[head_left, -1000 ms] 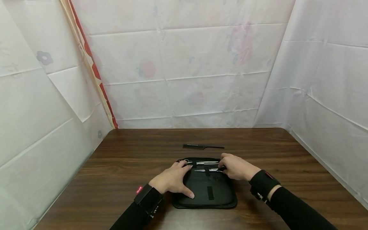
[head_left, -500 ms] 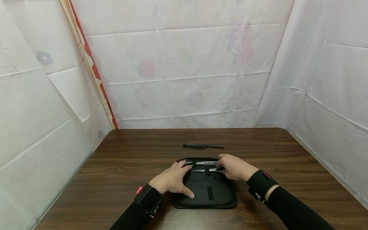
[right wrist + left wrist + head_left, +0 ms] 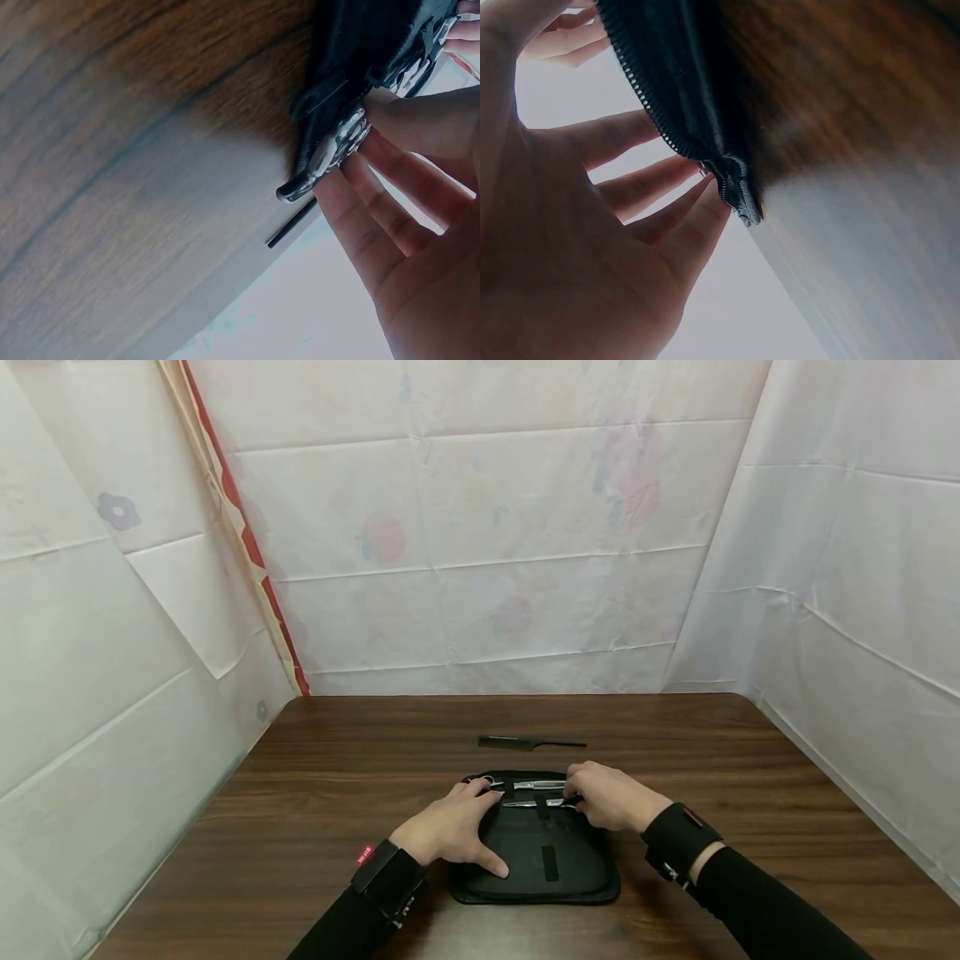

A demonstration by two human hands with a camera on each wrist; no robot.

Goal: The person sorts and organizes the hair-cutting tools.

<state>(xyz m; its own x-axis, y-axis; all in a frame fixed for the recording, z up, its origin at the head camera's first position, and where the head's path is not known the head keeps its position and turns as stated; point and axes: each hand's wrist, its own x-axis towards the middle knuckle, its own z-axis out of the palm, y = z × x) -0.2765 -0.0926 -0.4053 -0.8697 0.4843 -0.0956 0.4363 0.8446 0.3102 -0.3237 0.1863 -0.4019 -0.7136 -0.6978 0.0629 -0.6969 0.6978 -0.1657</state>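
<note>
A black zippered case lies on the table, with two pairs of scissors held across its upper part by short straps. My left hand rests over the case's left side, fingers spread. In the left wrist view its fingertips meet the zipped edge. With thumb and fingers my right hand pinches the handle end of the lower scissors, whose blades run left under a strap. Their shiny handle shows between the fingers in the right wrist view. Just above lie the silver upper scissors, their right end hidden behind the right hand.
Beyond the case, a black tail comb lies crosswise on the brown wooden table. A third strap sits lower on the case. White patterned sheets hang around the table's back and sides.
My right hand has shifted slightly left, and the lower scissors have slid left with it under the strap. The left hand keeps its place on the case.
</note>
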